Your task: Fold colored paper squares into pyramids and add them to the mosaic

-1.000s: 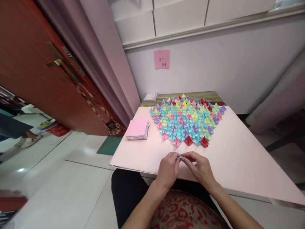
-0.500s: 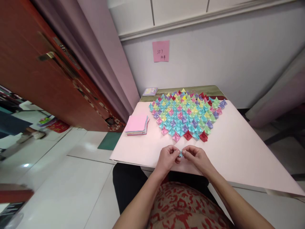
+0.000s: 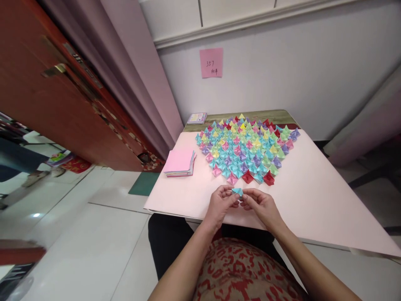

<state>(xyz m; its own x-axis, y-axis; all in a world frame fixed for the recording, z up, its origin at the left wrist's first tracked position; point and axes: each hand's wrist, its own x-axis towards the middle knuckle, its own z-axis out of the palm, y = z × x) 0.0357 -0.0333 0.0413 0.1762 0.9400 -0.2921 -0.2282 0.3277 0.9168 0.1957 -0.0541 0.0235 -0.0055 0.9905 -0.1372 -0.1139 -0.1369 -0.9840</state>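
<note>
We sit at the near edge of the pale pink paper sheet (image 3: 313,200) covering the table, with bare sheet open to our right and the many-coloured patch of folded paper pieces (image 3: 246,148) just beyond. The small blue folded paper piece (image 3: 237,191) now sits higher and shows its point (half a second ago it was nearly hidden). Our left hand (image 3: 221,203) and right hand (image 3: 262,205) meet, their fingertips pinching it between them
</note>
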